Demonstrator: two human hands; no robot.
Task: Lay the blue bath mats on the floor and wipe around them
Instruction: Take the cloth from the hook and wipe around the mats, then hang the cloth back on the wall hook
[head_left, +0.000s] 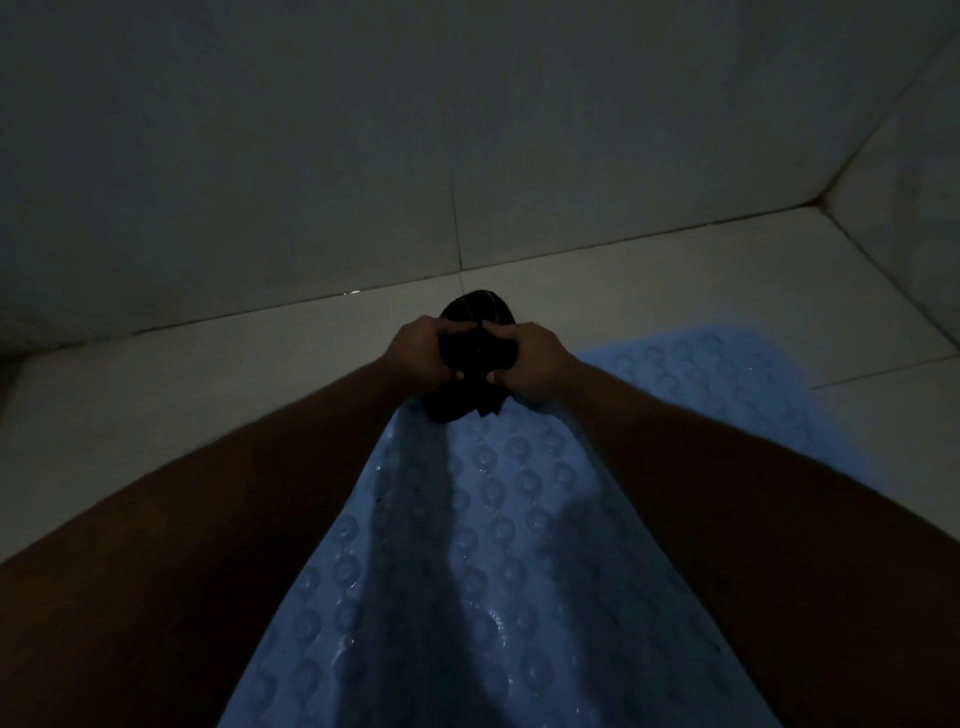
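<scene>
Open floor (182, 395) left; wall (311, 156) blocks ahead.

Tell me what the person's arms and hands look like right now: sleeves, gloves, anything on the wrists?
The left hand and right hand wear no gloves. The left forearm and right forearm show no sleeve up to the frame's edge. No watch or band shows at either wrist. The light is dim, so a thin ring cannot be ruled out.
</scene>
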